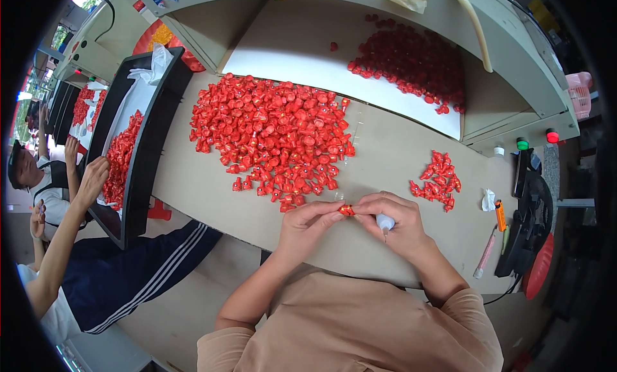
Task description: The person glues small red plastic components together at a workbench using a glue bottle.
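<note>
Between the fingertips of both hands, just above the table's near edge, is a small red plastic figure (pixel 347 210) with a yellowish mark. My left hand (pixel 307 225) pinches it from the left. My right hand (pixel 397 223) pinches its other side and also keeps a small white glue bottle (pixel 385 223) in the palm, its thin needle tip pointing down toward me. Beyond my hands lies a big heap of similar red plastic pieces (pixel 276 131). A smaller group of red figures (pixel 438 180) lies to the right of my right hand.
Ahead, a grey cabinet-like machine (pixel 514 115) holds more red pieces (pixel 411 63) on a white sheet. At right are an orange cutter (pixel 500 215), a pink pen-like tool (pixel 486 253) and a black device (pixel 527 218). Left, a co-worker's hand (pixel 95 176) reaches over a black tray (pixel 144 160).
</note>
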`<state>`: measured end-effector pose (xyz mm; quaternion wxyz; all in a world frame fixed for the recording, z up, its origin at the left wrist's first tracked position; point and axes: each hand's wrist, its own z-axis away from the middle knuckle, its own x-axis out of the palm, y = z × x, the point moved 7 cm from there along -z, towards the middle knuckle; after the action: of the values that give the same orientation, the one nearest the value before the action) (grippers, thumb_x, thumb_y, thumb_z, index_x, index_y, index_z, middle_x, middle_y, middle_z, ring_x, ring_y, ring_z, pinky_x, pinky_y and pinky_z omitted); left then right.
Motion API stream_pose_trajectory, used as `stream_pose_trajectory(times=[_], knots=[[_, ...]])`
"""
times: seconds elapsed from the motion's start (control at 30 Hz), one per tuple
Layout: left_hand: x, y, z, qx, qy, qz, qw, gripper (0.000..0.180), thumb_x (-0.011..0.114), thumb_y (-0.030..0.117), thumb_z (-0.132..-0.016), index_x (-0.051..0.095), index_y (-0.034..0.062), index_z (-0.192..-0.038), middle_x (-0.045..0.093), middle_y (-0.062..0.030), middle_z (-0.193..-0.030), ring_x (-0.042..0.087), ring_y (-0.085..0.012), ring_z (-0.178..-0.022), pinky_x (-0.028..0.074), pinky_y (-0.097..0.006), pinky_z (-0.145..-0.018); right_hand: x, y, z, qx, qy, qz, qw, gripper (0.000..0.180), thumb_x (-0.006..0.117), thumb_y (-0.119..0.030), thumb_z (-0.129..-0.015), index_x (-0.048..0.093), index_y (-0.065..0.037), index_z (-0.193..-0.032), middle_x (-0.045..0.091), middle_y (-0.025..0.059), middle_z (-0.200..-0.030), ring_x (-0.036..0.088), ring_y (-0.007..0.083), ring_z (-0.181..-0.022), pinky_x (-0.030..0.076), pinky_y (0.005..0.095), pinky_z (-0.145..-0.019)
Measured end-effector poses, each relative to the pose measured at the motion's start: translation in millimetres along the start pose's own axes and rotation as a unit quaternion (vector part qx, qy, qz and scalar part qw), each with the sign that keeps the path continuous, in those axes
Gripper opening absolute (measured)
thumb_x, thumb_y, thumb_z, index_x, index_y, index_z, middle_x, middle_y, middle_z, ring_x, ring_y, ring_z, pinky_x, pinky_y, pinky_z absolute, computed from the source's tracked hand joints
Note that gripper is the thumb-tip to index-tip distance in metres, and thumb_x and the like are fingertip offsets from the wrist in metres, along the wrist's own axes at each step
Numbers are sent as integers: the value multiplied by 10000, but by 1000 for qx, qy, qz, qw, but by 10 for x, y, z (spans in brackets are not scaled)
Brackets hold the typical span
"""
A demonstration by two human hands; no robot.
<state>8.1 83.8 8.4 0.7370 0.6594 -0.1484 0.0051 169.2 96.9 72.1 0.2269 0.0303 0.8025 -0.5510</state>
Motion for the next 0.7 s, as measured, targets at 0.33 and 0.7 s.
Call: stream_pose_trajectory(times=[0.33,0.7], knots=[[-33,34,-43,50,-8,-75,996,183,651,25,-873,685,9,-1052,700,-106,-963,662,-139,-863,533,-254,-760,36,98,-4,22,-23,-9,999,242,715,52,-736,691,-52,-953,678,89,-919,669,213,-785,544,296,-655],[10,94,-2,97,5,-130,987,180,677,70,-863,686,9,-1032,703,-87,-924,665,-125,-828,530,-249,-721,27,-16,29,34,-16,1,999,242,699,105,-711,686,-26,-914,668,121,-876,667,199,-775,525,277,-668]])
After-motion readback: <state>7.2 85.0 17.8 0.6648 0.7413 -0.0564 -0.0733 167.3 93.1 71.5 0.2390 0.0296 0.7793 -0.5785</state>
